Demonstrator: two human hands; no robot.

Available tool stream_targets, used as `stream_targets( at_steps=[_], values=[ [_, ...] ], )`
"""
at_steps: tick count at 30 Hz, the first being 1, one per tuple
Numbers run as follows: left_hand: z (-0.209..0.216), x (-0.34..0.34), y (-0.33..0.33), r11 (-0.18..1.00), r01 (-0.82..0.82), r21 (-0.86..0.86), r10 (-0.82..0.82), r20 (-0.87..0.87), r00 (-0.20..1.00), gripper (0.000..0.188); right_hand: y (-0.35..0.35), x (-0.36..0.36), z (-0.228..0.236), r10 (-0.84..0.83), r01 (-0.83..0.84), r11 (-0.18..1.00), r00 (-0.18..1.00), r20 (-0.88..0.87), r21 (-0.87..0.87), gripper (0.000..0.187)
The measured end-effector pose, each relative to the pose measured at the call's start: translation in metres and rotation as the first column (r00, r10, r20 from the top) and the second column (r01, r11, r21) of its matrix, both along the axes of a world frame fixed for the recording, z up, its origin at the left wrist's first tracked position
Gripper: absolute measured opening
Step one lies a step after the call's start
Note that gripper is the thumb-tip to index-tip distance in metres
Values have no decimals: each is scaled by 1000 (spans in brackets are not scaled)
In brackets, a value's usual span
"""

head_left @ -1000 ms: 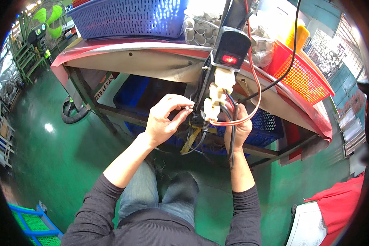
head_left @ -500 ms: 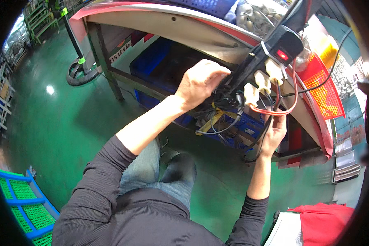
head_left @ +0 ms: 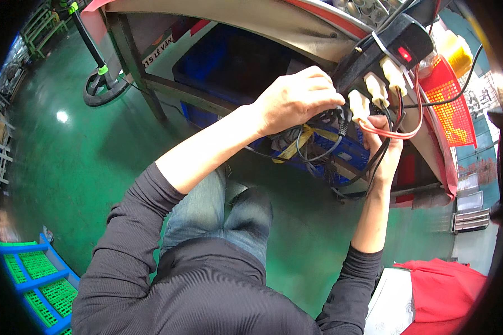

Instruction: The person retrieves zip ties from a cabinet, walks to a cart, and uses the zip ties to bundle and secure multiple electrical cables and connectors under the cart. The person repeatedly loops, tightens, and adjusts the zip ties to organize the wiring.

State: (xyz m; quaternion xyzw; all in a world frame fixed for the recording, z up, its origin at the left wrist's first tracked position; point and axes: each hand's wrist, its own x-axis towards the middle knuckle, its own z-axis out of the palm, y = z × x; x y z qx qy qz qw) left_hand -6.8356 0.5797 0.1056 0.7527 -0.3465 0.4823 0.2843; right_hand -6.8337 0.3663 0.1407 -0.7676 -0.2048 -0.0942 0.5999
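A black power strip (head_left: pixel 394 47) with a lit red switch (head_left: pixel 404 54) is strapped at the table's edge. Several cream plugs (head_left: pixel 376 88) sit along its near side, and a red cord (head_left: pixel 399 135) loops from one of them. My left hand (head_left: pixel 302 99) is closed in a pinch at the strip's lower end, beside a black plug (head_left: pixel 342 124); whatever lies between its fingertips is hidden. Below the cream plugs, the fingers of my right hand (head_left: pixel 385 148) are wrapped round black cables (head_left: pixel 379 159), partly covered by the red cord.
Under the table (head_left: pixel 296 27) are dark blue crates (head_left: pixel 201 114) and a bundle tied with a yellow strip (head_left: pixel 289 151). An orange-red basket (head_left: pixel 450 109) stands at the right. A green-blue rack (head_left: pixel 39 273) is at lower left, a red cloth (head_left: pixel 441 290) at lower right.
My left hand has shifted right along the strip, closer to the cream plugs. My right hand has risen nearer the plugs, with the cables still in it. The whole view has shifted slightly.
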Motion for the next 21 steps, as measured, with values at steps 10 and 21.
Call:
stream_targets(
  at_steps=[10,21],
  values=[
    [2,2,-11,992,43,-120,-44,-9,999,20,1,6,-8,29,-28,995,1000,-7,92,16],
    [-12,-12,4,874,-55,-483,-115,-315,942,16,-28,8,-10,-35,37,994,999,-14,102,17]
  ],
)
